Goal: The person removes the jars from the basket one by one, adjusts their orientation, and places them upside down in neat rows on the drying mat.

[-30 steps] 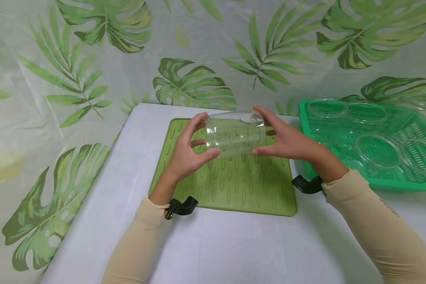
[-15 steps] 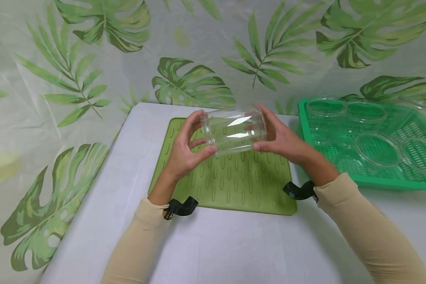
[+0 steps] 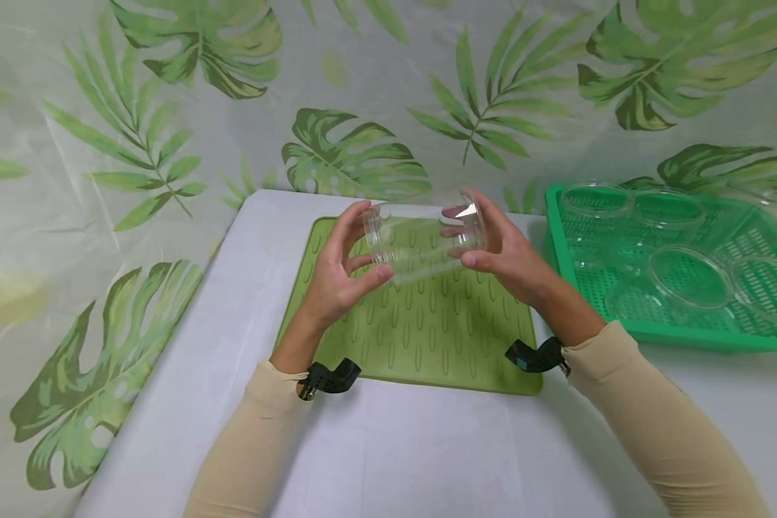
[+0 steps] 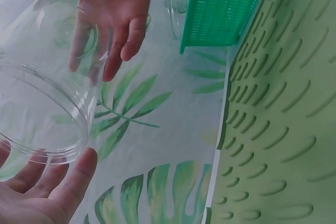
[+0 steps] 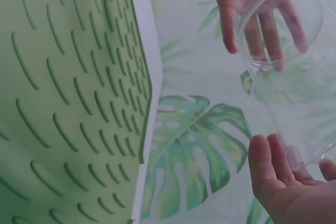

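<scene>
A clear plastic jar (image 3: 421, 241) lies on its side in the air over the green ribbed mat (image 3: 421, 331), held between both hands. My left hand (image 3: 339, 277) grips its threaded mouth end, thumb at the front and fingers behind. At the base end, my right hand (image 3: 514, 259) holds it with the thumb in front; some fingers show through the clear wall. In the left wrist view the threaded rim of the jar (image 4: 47, 111) rests against the left fingers. The right wrist view has the jar's wall (image 5: 299, 103) above the right fingers.
To the right stands a green perforated basket (image 3: 686, 338) with several clear jars (image 3: 689, 277) inside. A white cloth (image 3: 427, 446) covers the table. Leaf-patterned fabric (image 3: 375, 72) hangs behind it. Each wrist bears a black camera (image 3: 333, 375).
My right hand has shifted slightly left and turned around the jar's base. The jar has rotated and tilted a little, its mouth end moving slightly left. The left hand barely moved.
</scene>
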The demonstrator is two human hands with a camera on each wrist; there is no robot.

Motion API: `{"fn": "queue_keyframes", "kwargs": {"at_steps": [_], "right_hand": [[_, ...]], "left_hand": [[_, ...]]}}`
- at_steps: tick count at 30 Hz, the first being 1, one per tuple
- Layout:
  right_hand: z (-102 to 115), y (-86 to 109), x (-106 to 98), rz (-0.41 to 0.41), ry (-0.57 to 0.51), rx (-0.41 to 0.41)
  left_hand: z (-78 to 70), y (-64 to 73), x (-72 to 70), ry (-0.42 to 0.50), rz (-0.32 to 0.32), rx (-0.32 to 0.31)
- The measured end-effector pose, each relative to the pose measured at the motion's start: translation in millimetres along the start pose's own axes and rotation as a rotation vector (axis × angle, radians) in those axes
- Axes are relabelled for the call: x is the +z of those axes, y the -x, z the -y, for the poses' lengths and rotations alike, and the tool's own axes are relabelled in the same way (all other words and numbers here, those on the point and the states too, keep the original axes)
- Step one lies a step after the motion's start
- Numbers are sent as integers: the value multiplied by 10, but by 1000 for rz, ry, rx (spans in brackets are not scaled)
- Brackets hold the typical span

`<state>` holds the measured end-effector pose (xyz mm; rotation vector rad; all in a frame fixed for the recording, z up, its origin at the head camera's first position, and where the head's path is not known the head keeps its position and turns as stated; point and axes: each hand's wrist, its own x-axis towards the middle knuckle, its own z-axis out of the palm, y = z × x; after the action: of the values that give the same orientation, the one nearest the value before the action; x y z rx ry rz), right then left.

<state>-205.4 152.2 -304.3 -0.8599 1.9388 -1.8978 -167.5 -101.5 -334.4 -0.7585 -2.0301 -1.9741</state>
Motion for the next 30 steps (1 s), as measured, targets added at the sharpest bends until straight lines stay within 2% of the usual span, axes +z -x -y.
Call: {"fn": "queue_keyframes", "kwargs": {"at_steps": [3,4,8,12,17,23,30], "right_hand": [[10,3,9,-9,8,-6],[18,7,15,-14,13,-7],[52,26,22,-30,56,-13],[92,39,-22,-28,135,8],[148,45,-78,-2,219,29],[226,78,-153,6,268,32],[316,78,-248,7,359,55]], "left_hand": [[-12,13,-17,-33,11,-12],[-63,24,-22,-64,19,-23],[-69,88,-130,-225,53,-17],[2,161,-341,-411,101,9],[20,302,-636,-639,155,-3],[70,536,-885,-803,249,-77],[107,745,-1013,-935,460,-238]]}}
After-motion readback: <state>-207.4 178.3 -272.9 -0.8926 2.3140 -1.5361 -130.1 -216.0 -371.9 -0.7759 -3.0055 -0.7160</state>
